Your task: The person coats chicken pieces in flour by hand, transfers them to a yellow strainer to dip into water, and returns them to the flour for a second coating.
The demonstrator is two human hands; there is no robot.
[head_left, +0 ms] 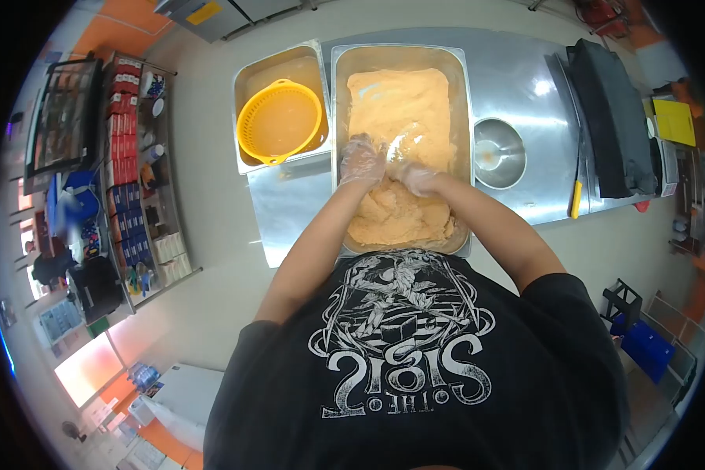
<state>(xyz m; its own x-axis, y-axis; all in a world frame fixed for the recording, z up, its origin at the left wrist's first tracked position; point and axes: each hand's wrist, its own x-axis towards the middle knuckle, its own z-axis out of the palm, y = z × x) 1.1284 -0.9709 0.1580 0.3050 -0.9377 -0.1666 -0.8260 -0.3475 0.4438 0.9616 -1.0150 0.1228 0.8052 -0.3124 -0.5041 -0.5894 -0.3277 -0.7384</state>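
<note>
A deep steel pan [464,94] holds a pale orange, flour-like breading [399,90]. It lies smooth at the far end and heaped and lumpy at the near end. My left hand [362,160], in a clear plastic glove, is down at the pan's left side with its fingers curled into the breading. Close beside it, my right hand [417,178], gloved too, has its fingers bent inward and partly sunk in the mix. A white streak [403,142] shows just beyond the hands. What lies under the fingers is hidden.
Left of the pan, a yellow strainer basket [246,129] sits in a steel pan of cloudy orange liquid [290,64]. On the right stand a steel bowl [500,153], a yellow-handled tool [576,200] and a dark covered object [611,117]. Shelves of boxes [124,149] line the far left.
</note>
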